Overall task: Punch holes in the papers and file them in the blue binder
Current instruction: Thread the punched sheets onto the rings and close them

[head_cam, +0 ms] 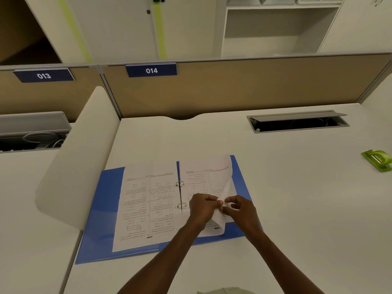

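An open-plan office — white counters (275, 187) stand in a row, split by tan partition panels (233, 85) bearing blue number plates (151, 70), 013 and 014. Each has a cable hatch (297, 123) set in its top — white cabinets (118, 28) and shelving (275, 28) behind.

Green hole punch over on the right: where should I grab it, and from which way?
Grab the green hole punch across its long body, reaching down from above. It lies flat on the white desk with open space around it, so I think nothing blocks your fingers.
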